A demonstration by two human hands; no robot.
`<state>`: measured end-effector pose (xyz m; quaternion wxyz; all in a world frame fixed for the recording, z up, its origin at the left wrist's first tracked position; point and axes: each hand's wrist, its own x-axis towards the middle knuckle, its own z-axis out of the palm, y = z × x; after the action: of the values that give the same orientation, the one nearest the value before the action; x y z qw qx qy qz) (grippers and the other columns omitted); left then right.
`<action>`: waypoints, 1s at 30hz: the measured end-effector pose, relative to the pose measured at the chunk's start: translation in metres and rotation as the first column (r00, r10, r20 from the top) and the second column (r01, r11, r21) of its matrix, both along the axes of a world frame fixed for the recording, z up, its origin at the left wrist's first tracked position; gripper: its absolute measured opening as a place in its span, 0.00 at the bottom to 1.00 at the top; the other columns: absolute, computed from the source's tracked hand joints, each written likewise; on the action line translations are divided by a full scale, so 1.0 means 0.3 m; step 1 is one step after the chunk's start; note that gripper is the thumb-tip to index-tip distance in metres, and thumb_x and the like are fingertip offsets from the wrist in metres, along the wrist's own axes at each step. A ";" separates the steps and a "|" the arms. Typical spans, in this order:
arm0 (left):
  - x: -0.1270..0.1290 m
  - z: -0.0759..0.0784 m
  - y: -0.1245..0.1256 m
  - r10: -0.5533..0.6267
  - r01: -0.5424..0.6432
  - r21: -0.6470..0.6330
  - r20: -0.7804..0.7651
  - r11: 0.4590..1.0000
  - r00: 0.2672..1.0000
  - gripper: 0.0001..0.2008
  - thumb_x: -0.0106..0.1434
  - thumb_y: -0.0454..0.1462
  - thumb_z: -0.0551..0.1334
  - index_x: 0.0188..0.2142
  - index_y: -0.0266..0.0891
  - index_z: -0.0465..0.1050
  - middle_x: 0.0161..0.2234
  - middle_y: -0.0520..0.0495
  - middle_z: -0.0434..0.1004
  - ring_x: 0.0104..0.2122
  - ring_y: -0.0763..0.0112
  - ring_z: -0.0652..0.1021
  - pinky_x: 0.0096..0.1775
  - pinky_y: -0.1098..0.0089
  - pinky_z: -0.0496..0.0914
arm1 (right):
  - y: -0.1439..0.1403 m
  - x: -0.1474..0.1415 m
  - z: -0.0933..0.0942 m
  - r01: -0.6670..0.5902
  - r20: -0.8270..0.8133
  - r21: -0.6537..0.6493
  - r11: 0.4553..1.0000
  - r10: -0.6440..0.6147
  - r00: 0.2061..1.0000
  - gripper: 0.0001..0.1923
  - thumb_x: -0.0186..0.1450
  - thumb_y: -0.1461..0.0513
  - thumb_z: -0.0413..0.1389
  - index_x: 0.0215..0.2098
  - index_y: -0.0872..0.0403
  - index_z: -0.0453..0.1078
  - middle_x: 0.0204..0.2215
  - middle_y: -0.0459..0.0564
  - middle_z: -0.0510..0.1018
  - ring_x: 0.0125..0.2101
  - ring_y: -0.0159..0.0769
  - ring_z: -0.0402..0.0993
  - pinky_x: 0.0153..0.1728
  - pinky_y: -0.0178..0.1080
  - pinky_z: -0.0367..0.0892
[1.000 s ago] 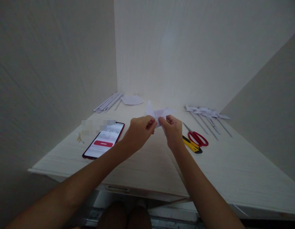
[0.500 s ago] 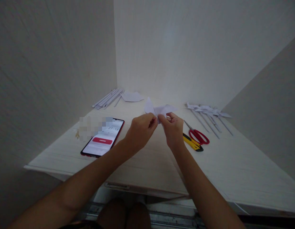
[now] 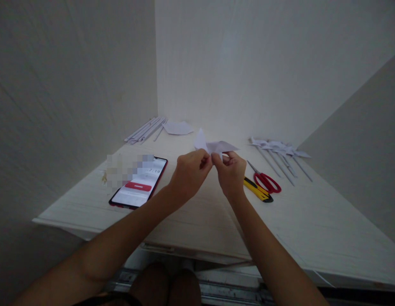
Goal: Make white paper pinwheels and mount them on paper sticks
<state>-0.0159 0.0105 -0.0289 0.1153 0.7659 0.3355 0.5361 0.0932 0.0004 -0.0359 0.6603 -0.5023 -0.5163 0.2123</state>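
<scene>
Well behind the front edge of the pale wooden worktop [image 3: 200,221], left hand [image 3: 189,171] and right hand [image 3: 231,173] pinch a white, pointed folded-paper shape [image 3: 219,147]; uneven tugging could tear it.

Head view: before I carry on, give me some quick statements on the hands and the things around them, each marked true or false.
1. The right hand pinches the folded paper. True.
2. The left hand rests on the phone. False: the left hand has its fingertips at the folded paper, and the phone lies screen up, left of that hand.
3. The yellow cutter lies beside the scissors. True.
4. The scissors have blue handles. False: the handles are red.
5. Sticks with paper heads lie on the right. True.
6. Those sticks stand upright. False: they are lying down.
</scene>
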 end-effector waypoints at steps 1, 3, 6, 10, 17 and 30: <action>0.000 0.000 -0.001 -0.005 0.005 -0.016 0.010 1.000 1.000 0.07 0.57 0.33 0.58 0.23 0.36 0.68 0.15 0.54 0.70 0.17 0.79 0.71 0.20 0.79 0.62 | 0.000 0.000 -0.002 0.014 0.027 0.004 1.000 -0.014 1.000 0.06 0.54 0.60 0.54 0.25 0.56 0.66 0.15 0.43 0.71 0.16 0.26 0.63 0.18 0.31 0.58; 0.000 0.001 -0.002 -0.013 0.015 -0.043 0.033 0.999 0.999 0.07 0.57 0.33 0.58 0.23 0.36 0.67 0.15 0.54 0.69 0.17 0.79 0.71 0.20 0.79 0.62 | -0.001 0.002 -0.006 0.054 0.083 0.008 0.998 -0.055 0.995 0.07 0.54 0.60 0.54 0.25 0.56 0.66 0.15 0.43 0.70 0.16 0.27 0.63 0.20 0.31 0.60; 0.001 0.001 -0.004 -0.017 0.023 -0.074 0.078 0.997 0.997 0.07 0.56 0.33 0.59 0.23 0.37 0.67 0.14 0.55 0.68 0.17 0.78 0.71 0.20 0.79 0.63 | -0.004 0.004 -0.012 0.136 0.157 0.027 0.990 -0.138 0.978 0.07 0.54 0.59 0.54 0.24 0.56 0.67 0.14 0.41 0.68 0.17 0.27 0.62 0.22 0.33 0.61; 0.005 0.001 -0.011 -0.024 0.039 -0.120 0.121 0.992 0.992 0.07 0.56 0.33 0.59 0.22 0.37 0.66 0.13 0.56 0.67 0.15 0.79 0.71 0.19 0.79 0.63 | -0.009 0.001 -0.013 0.212 0.226 0.048 0.976 -0.218 0.950 0.07 0.54 0.60 0.55 0.23 0.56 0.67 0.14 0.41 0.67 0.17 0.27 0.62 0.23 0.33 0.60; 0.011 0.004 -0.017 -0.084 0.157 -0.243 0.284 0.957 0.955 0.08 0.55 0.34 0.59 0.21 0.36 0.64 0.12 0.58 0.66 0.10 0.81 0.69 0.15 0.81 0.62 | -0.004 -0.004 -0.024 0.174 0.234 0.107 0.979 -0.195 0.952 0.07 0.56 0.59 0.54 0.27 0.56 0.69 0.18 0.44 0.72 0.18 0.27 0.66 0.22 0.32 0.61; 0.019 -0.014 -0.019 -0.094 0.301 -0.370 0.483 0.879 0.871 0.08 0.54 0.35 0.60 0.21 0.37 0.64 0.11 0.57 0.67 0.11 0.78 0.69 0.15 0.79 0.63 | -0.012 -0.006 -0.033 0.183 0.329 0.170 0.968 -0.231 0.916 0.08 0.57 0.59 0.54 0.34 0.53 0.71 0.21 0.45 0.76 0.20 0.28 0.70 0.21 0.31 0.64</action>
<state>-0.0103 0.0048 -0.0330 0.4129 0.6062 0.3279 0.5954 0.0915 -0.0032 -0.0457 0.6104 -0.5375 -0.5816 0.0137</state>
